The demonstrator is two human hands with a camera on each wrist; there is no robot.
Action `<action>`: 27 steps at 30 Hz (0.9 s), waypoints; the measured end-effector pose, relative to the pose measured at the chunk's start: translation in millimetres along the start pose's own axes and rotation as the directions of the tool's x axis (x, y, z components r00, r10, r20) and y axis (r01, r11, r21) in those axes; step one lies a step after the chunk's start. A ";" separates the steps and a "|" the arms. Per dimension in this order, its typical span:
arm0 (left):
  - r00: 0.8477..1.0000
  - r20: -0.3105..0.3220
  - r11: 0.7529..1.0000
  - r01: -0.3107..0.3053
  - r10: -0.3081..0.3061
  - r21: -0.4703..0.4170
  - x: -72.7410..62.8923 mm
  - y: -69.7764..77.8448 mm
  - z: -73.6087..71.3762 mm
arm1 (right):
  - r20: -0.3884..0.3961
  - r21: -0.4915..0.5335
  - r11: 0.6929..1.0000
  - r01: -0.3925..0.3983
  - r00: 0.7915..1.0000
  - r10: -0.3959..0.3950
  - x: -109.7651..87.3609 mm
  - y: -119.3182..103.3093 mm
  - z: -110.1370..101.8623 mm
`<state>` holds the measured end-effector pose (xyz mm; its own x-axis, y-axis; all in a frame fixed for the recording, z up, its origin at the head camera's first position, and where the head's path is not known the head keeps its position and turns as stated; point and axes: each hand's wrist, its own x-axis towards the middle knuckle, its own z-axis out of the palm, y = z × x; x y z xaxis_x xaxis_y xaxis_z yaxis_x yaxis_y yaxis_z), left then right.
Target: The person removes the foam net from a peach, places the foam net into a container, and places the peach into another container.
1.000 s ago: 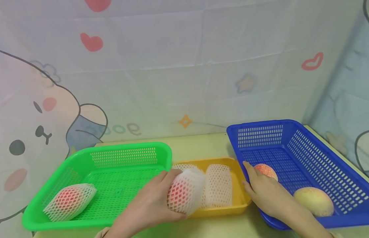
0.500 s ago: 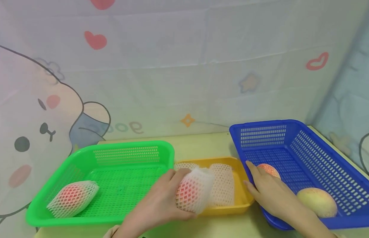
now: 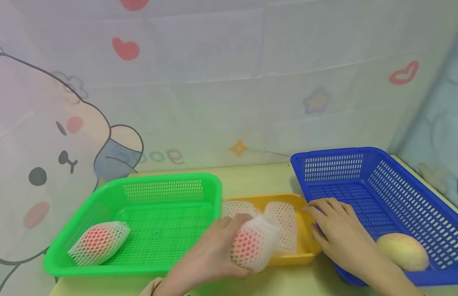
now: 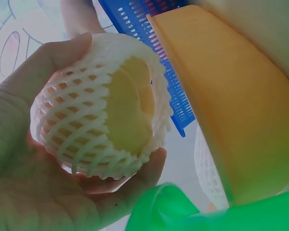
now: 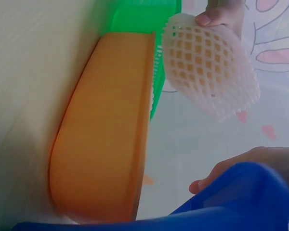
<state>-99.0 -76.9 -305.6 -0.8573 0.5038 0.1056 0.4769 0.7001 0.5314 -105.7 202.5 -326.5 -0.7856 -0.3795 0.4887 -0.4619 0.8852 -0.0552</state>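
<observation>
My left hand (image 3: 223, 250) grips a peach (image 3: 247, 244) in a white foam net (image 3: 267, 236), above the front of the yellow tray (image 3: 306, 259). In the left wrist view, thumb and fingers curl round the netted peach (image 4: 130, 106), whose bare yellowish skin shows through the net's opening. My right hand (image 3: 341, 230) is over the left rim of the blue basket (image 3: 300, 181), fingers loosely bent, thumb apart from them. Nothing shows between thumb and fingers; what lies under the palm is hidden. A yellowish peach (image 3: 404, 250) lies in the basket beside my right wrist.
A green basket (image 3: 140, 271) stands at the left, with another netted peach (image 3: 99, 242) in its front left corner. Foam nets (image 3: 284, 226) lie in the yellow tray between the two baskets. A printed cloth (image 3: 214, 82) hangs behind the table.
My right hand has lifted and shifted slightly; the reddish peach seen beside it before is now out of sight. The left hand keeps its hold on the netted peach. The head view has turned slightly left.
</observation>
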 end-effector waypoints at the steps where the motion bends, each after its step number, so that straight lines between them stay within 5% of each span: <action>1: 1.000 0.001 1.000 -0.005 0.005 0.000 0.3 0.2 0.4 | -0.033 0.010 0.999 0.031 0.999 -0.031 0.0 -1.0 -0.2; 7: 0.999 0.031 0.999 -0.024 0.025 -0.037 2.0 1.7 5.1 | -0.194 0.037 0.981 0.189 0.965 -0.179 -0.5 -7.4 -0.5; 21: 0.995 0.031 0.995 -0.096 0.096 -0.024 2.4 2.2 13.0 | -0.287 0.213 0.915 0.344 0.917 -0.278 -0.3 -22.8 -2.8; 27: 0.995 0.053 0.996 -0.086 0.087 -0.014 2.7 3.3 13.5 | -0.393 0.263 0.859 0.440 0.862 -0.322 -0.2 -24.9 -1.1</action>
<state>-97.1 -66.4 -315.0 -0.8014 0.5885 0.1068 0.5461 0.6472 0.5319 -93.6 180.8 -324.3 -0.3666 -0.5060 0.7808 -0.8506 0.5222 -0.0609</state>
